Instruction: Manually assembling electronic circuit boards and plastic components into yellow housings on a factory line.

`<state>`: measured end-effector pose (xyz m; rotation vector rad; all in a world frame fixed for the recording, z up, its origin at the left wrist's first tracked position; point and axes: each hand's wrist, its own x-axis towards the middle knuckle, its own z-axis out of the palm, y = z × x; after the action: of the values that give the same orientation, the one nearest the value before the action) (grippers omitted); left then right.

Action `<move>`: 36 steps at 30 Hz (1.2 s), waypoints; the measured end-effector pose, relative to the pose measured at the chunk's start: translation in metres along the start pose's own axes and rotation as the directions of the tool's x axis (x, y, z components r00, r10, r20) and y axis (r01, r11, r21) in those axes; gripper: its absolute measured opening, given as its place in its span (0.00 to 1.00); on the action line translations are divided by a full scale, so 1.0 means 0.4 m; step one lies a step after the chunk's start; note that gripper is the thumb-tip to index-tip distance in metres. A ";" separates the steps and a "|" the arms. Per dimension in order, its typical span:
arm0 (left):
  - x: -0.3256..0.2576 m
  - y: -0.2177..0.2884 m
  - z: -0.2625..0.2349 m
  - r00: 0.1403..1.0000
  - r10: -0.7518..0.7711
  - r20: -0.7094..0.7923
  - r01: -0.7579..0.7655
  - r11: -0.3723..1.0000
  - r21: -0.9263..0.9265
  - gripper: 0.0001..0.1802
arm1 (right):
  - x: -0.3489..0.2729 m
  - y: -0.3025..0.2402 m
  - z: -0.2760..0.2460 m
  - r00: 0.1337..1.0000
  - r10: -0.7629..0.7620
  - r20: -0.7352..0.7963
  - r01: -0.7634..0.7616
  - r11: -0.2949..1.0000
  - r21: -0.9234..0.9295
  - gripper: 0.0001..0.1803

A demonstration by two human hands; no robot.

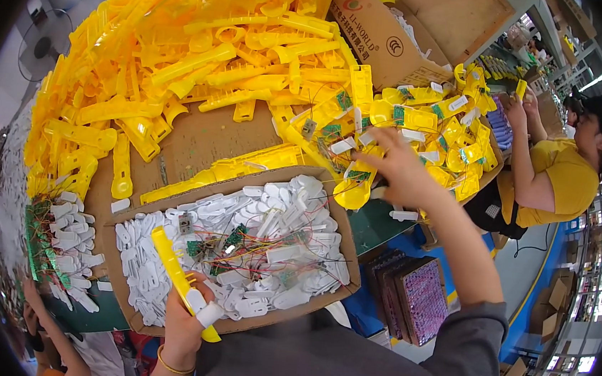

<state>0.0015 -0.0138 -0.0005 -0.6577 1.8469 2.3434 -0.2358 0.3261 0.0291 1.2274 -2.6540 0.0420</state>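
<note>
My left hand [184, 315] grips a long yellow plastic casing [171, 264] near its lower end, over the front left of a cardboard box. A white piece [208, 313] shows at the thumb, against the casing; I cannot tell how it is fixed. The box [353, 264] holds many small white plastic covers [143, 274], with green circuit boards [235, 237] and thin red and black wires on top. My right hand [401, 169] is stretched out to the right, fingers apart, above a pile of yellow casings fitted with boards and white parts [418, 118]. Nothing shows in its grasp.
Behind the box rises a large heap of bare yellow casings [212, 58]. More white covers [71, 232] and boards [38, 244] lie at the left. A cardboard carton [378, 48] stands at the back. A person in yellow [556, 174] works at the right; another person's arm [52, 327] shows lower left.
</note>
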 end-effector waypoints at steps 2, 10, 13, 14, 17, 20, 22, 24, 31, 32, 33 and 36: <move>0.007 0.006 0.011 0.999 -0.036 0.013 0.036 0.998 -0.059 0.30 | 0.001 0.002 0.035 0.998 -0.043 -0.049 0.047 0.995 0.084 0.23; 0.007 0.015 0.022 0.997 -0.072 0.016 0.072 0.996 -0.060 0.29 | 0.242 0.028 -0.185 0.935 0.353 0.019 -0.298 0.758 0.580 0.20; 0.001 0.027 0.034 0.991 -0.126 0.052 0.131 0.986 -0.100 0.29 | 0.313 0.072 -0.071 0.958 0.164 0.235 -0.170 0.985 0.007 0.20; 0.002 0.026 0.035 0.991 -0.120 0.066 0.126 0.988 -0.094 0.29 | 0.321 0.092 -0.013 0.942 0.124 0.311 -0.110 0.992 -0.062 0.21; 0.000 0.025 0.038 0.993 -0.102 0.058 0.105 0.994 -0.044 0.28 | 0.326 0.106 0.077 0.958 0.026 0.284 0.018 0.988 -0.153 0.21; -0.006 0.009 0.033 0.994 -0.106 -0.021 0.105 0.993 -0.059 0.26 | 0.334 0.087 0.059 0.981 -0.042 0.188 0.072 0.985 -0.159 0.22; -0.004 0.006 0.024 0.993 -0.116 -0.004 0.116 0.991 -0.066 0.26 | 0.333 0.082 0.038 0.982 -0.035 0.188 0.060 0.990 -0.128 0.22; 0.004 0.004 0.018 0.994 -0.100 0.044 0.103 0.992 -0.078 0.26 | 0.321 0.110 0.006 0.984 -0.119 -0.135 0.092 0.977 -0.193 0.24; 0.001 -0.003 0.019 0.996 -0.081 0.031 0.084 0.991 -0.101 0.26 | 0.227 0.208 -0.242 0.693 0.552 -0.463 -0.580 0.809 0.096 0.26; 0.000 -0.003 0.023 0.994 -0.100 0.032 0.103 0.991 -0.082 0.26 | 0.190 0.267 -0.240 0.621 0.564 -0.544 -0.595 0.791 0.141 0.26; -0.004 -0.003 0.026 0.993 -0.118 0.026 0.120 0.991 -0.065 0.26 | 0.157 0.315 -0.244 0.604 0.583 -0.543 -0.666 0.744 0.058 0.27; -0.003 -0.008 0.025 0.994 -0.095 0.051 0.098 0.993 -0.070 0.26 | 0.053 0.411 -0.230 0.589 0.642 -0.491 -0.788 0.591 -0.173 0.31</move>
<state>0.0008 -0.0033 -0.0014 -0.6764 1.6787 2.3526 -0.3565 0.4279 0.1339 -0.0791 -2.4421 -0.0886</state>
